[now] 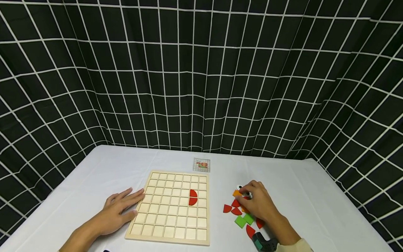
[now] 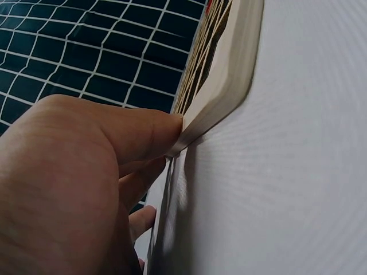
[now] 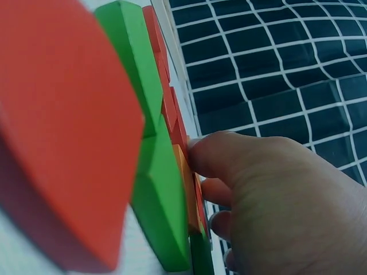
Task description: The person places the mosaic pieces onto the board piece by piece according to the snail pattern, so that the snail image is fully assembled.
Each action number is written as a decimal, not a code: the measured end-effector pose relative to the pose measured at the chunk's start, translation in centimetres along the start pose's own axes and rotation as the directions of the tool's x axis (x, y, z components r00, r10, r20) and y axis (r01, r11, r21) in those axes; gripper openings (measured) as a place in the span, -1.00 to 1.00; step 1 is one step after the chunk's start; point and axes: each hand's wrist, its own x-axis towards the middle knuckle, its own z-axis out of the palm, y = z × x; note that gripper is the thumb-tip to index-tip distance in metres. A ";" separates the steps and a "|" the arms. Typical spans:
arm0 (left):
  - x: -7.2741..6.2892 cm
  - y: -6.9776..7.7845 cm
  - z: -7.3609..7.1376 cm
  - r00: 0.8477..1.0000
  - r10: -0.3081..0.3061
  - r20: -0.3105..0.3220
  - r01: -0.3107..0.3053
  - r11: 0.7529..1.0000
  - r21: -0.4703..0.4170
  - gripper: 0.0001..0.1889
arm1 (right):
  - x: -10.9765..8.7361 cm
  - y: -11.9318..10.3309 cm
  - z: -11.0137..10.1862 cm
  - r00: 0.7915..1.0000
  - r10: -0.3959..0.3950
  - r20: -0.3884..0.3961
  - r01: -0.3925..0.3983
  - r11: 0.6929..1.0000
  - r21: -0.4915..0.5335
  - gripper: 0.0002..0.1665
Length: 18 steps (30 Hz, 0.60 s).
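A wooden grid board [image 1: 167, 240] lies on the table, with two red quarter-circle pieces [image 1: 193, 197] set one above the other in its cells. My left hand [image 1: 114, 213] rests at the board's left edge, fingers extended. In the left wrist view, the thumb [image 2: 143, 129] touches the frame's side near a corner. My right hand [image 1: 256, 201] is over the loose pieces and pinches an orange square piece [image 1: 237, 193] between thumb and index finger. Around it lie red quarter-circles [image 1: 227, 208] and green squares [image 1: 240, 221]. The hand partly hides black-and-white eye pieces [image 1: 239, 187].
Behind the board lies a small picture card [image 1: 201, 165] with a coloured pattern on a grid. A white cloth covers the table [image 1: 302, 196]. Black curtains [image 1: 195, 87] with white grid lines enclose the back and sides. The right wrist wears a dark strap [image 1: 264, 242].
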 end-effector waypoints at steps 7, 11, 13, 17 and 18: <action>0.0 0.0 -0.1 1.000 0.000 -0.006 0.000 1.000 -0.006 -0.51 | 0.2 -0.2 -0.1 0.999 0.026 0.039 -0.026 1.000 -0.003 -0.76; 0.0 -0.1 0.0 1.000 0.003 -0.008 -0.003 1.000 -0.002 -0.52 | 0.3 -0.3 0.0 0.998 0.012 0.063 -0.013 1.000 0.010 -0.76; -0.1 -0.2 0.1 1.000 0.006 -0.010 -0.006 1.000 0.003 -0.52 | 0.3 -0.3 0.0 0.998 0.004 0.067 -0.005 1.000 0.009 -0.75; -0.1 -0.2 0.2 1.000 0.012 -0.016 -0.012 1.000 0.007 -0.52 | 0.2 -0.4 0.0 0.997 -0.005 0.071 0.005 1.000 -0.002 -0.77; -0.1 -0.2 0.2 1.000 0.013 -0.018 -0.013 1.000 0.008 -0.52 | 0.2 -0.4 0.0 0.998 -0.010 0.070 0.010 1.000 -0.005 -0.78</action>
